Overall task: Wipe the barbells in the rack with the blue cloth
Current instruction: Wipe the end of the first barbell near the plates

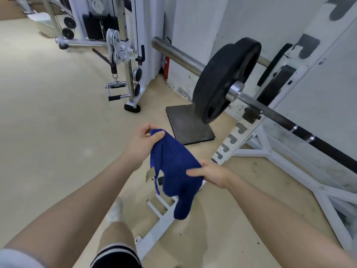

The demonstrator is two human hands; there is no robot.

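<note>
Fingers (154, 135) of both hands pinch blue cloth (173, 167) | barbell (251, 99) apart, racked

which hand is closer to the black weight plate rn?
Right. The right hand grips the blue cloth just below the weight plate; the left hand pinches the cloth's top corner further left.

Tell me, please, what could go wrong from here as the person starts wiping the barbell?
The blue terry cloth, held by the left hand and right hand, hangs loose and might snag on the white steel rack's hooks. The steel barbell carries a black weight plate; pushing hard could roll it.
</note>
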